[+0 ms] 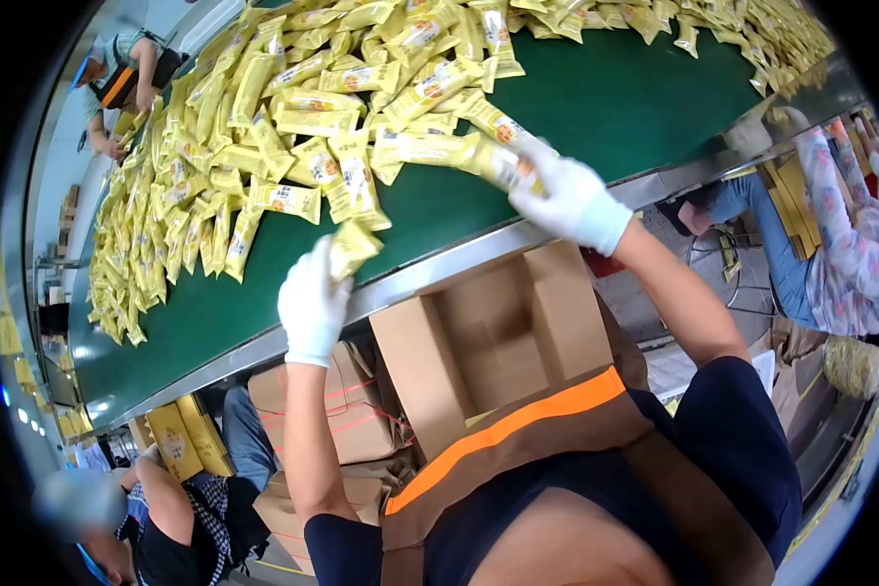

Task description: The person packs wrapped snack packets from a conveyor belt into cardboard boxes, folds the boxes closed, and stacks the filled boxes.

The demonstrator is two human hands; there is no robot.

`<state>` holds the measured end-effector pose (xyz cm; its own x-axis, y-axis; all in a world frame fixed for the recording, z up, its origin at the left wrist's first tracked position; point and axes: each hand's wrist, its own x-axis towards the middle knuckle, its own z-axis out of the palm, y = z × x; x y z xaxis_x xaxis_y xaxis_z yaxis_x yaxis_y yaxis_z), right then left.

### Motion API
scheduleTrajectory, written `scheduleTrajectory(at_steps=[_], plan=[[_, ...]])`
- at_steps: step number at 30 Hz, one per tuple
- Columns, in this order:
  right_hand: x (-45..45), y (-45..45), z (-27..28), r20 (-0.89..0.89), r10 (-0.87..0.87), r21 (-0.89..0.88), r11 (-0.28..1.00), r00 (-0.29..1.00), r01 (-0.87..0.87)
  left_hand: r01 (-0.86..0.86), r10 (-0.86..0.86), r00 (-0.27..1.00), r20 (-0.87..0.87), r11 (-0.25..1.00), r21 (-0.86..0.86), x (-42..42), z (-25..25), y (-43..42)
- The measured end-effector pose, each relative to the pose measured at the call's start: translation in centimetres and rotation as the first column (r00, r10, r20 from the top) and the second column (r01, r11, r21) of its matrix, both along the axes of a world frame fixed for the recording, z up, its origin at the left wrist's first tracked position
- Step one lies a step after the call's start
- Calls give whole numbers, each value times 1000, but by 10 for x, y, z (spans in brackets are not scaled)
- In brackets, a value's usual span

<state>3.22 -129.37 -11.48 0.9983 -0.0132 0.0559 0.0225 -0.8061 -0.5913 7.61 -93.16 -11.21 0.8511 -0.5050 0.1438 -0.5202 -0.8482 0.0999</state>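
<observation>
My left hand [313, 303], in a white glove, is closed round the end of a yellow wrapped snack packet [355, 248] just above the belt's metal edge. My right hand [574, 203], also gloved and a little blurred, grips another yellow packet [506, 166] near the belt's front rim. A large heap of the same packets [352, 117] lies on the green conveyor belt [615, 98]. Below my hands, against my apron, stands an open cardboard box [415, 361]. Its flaps are spread, and its inner floor is partly in shadow.
The metal rail [459, 259] runs between the belt and the box. Tied brown cartons [327, 410] are stacked at the left. One co-worker [127, 78] works across the belt; others are at lower left [166, 498] and at right [840, 225], near yellow boxes.
</observation>
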Motion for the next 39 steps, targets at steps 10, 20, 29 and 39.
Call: scheduleTrajectory(at_steps=[10, 20, 29, 39], plan=[[57, 5, -32, 40, -93, -392, 915, 995, 101, -160, 136, 976, -169, 977, -140, -3, -14, 11], [9, -58, -26, 115, 96, -549, 835, 989, -17, -296, 160, 855, -494, 932, -210, 8, -8, 18], [28, -62, -19, -105, -93, -221, 973, 990, 68, -573, -97, 710, -697, 497, -652, -10, 20, -7], [91, 45, -2, -239, 349, 214, 929, 906, -301, -597, -82, 737, -671, 386, -703, 56, 7, -91]])
